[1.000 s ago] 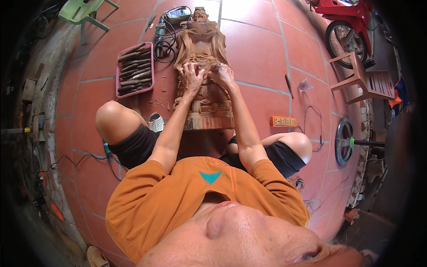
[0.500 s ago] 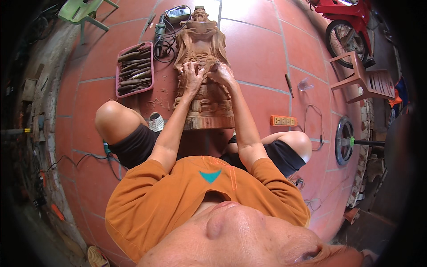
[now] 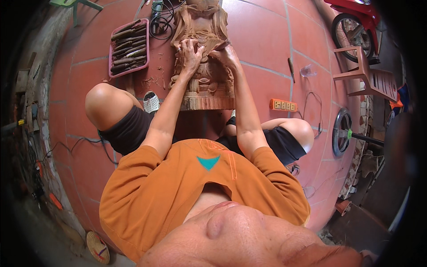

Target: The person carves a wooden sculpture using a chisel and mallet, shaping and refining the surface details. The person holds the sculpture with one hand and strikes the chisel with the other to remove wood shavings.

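- Head view, carved wooden figure (image 3: 206, 73): lay lengthwise on the tiled floor (image 3: 260, 31), base toward the person, between and just beyond the bent knees; upper end cut off by the picture's edge.
- Left hand (image 3: 190, 55): rested on the figure's middle; fingers bent and close together against the wood; whether they pinched a blade could not be told.
- Right hand (image 3: 227, 57): beside the left, over the figure's right half; fingers curled around a dark tool handle (image 3: 221, 46), its working end hidden.
- Work done, as judged: well advanced; folds, rounded ornaments and layered relief already stood out along the visible front.
- Work left, as judged: detail at the middle, where both hands were placed; the base (image 3: 208, 103) showed a plain, banded face; the underside and finish could not be assessed.
- Wood shavings (image 3: 153, 82): scattered on the floor left of the figure, a sign of cutting.
- Pink basket (image 3: 110, 57): left of the figure, filled with handled tools (image 3: 129, 46).
- Single slim tool (image 3: 291, 70): on the floor, well apart to the right.
- Orange power strip (image 3: 283, 105): near the right knee.
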`<state>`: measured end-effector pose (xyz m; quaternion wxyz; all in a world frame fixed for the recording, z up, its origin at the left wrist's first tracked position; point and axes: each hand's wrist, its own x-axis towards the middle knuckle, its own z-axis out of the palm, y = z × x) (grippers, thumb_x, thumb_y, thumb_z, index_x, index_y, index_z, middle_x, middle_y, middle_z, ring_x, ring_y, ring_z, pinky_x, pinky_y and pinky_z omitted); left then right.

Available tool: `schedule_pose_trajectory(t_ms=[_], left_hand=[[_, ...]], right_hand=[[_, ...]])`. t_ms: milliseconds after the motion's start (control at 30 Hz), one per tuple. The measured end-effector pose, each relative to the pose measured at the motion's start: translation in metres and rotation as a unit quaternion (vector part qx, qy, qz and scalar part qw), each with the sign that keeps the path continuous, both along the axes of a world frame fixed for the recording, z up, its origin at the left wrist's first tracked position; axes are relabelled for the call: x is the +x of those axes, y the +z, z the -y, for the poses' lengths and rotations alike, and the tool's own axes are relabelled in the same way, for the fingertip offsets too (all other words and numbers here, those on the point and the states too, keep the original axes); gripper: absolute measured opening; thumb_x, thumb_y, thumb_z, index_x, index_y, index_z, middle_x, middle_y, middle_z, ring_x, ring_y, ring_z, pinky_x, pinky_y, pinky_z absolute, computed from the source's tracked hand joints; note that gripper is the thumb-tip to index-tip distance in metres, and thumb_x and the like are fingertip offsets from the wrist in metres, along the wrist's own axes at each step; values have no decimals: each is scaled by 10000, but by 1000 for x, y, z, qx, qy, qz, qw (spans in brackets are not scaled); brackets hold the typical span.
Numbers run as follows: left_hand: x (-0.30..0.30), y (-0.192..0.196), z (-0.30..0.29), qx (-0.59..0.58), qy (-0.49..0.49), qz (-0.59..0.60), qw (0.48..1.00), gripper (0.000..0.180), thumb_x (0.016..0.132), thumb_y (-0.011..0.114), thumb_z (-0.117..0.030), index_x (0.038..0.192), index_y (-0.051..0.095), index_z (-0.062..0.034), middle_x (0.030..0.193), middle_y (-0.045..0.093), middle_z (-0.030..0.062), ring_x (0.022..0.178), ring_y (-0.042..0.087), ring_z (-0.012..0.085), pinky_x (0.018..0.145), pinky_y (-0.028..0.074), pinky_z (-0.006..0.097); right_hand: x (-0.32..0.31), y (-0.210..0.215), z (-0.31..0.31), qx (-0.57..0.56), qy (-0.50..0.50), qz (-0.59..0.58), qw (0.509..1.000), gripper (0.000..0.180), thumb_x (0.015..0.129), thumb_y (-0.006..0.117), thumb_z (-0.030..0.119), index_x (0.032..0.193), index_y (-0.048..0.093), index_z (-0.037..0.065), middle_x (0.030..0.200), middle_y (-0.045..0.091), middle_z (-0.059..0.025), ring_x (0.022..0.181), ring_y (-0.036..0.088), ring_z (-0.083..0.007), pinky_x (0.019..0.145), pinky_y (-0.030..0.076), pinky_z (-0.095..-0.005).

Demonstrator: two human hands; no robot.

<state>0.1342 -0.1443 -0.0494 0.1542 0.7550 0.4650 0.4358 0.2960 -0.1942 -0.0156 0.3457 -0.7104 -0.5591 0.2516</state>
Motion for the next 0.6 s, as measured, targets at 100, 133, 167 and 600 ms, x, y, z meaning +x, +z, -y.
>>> schedule_pose_trajectory(t_ms=[100, 133, 167, 600], left_hand=[[-4, 1, -1, -2, 9, -1, 1000, 346, 717, 743, -222, 990, 560, -113, 1043, 484, 101, 1044, 440, 315, 912, 345, 452], [-3, 3, -1, -5, 10, 0, 1000, 342, 721, 740, -221, 990, 562, -109, 1039, 484, 105, 1054, 433, 313, 921, 339, 453], [-2, 5, 1, -12, 9, 0, 1000, 339, 722, 739, -220, 989, 563, -110, 1040, 483, 104, 1057, 431, 313, 921, 340, 455], [-3, 0, -3, -15, 13, 1, 1000, 348, 718, 741, -242, 993, 563, -127, 1052, 482, 101, 1062, 425, 330, 891, 368, 468]], right_hand=[[-10, 8, -9, 82, -26, -45, 995, 212, 722, 699, 260, 844, 698, 87, 757, 683, -124, 711, 669, -273, 656, 513, -374], [-13, 11, -13, 102, -56, -53, 992, 205, 727, 698, 256, 840, 696, 86, 754, 682, -122, 707, 669, -270, 654, 513, -373], [-16, 13, -15, 123, -86, -62, 987, 198, 732, 697, 253, 836, 694, 84, 750, 681, -120, 703, 669, -267, 653, 513, -372], [-9, -5, -5, 29, -22, -100, 994, 203, 725, 684, 235, 782, 693, 40, 717, 668, -100, 634, 626, -187, 589, 495, -330]])
